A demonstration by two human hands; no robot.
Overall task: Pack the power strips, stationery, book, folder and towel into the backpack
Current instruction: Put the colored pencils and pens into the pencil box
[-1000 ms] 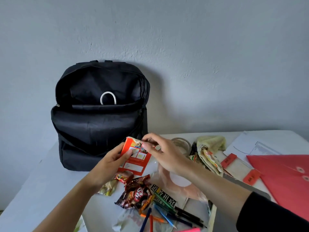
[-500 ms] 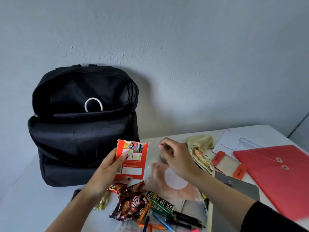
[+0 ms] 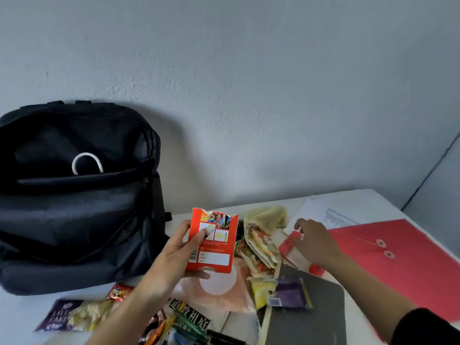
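Note:
The black backpack [image 3: 74,195] stands open at the left against the wall, a white cable loop [image 3: 87,163] poking out of its inner pocket. My left hand [image 3: 171,257] grips a torn red stationery box [image 3: 211,241] upright in front of the bag. Farther right, my right hand [image 3: 316,242] reaches over a beige card with red corners [image 3: 290,241], fingers bent at its edge; whether they pinch it is unclear. A yellow towel [image 3: 266,216] lies behind. The red folder [image 3: 398,257] lies at the right. A grey book [image 3: 306,317] sits near the front. Pens [image 3: 199,334] lie at the bottom edge.
Snack packets [image 3: 74,314] and wrappers litter the white table [image 3: 22,317] at the front left. A pink plastic bag [image 3: 224,292] lies under the red box. Printed paper [image 3: 333,215] sits behind the folder. The grey wall rises close behind.
My right hand let go of the red box and moved right to the beige card. The left hand keeps the box. The view swung right, shifting the backpack leftward.

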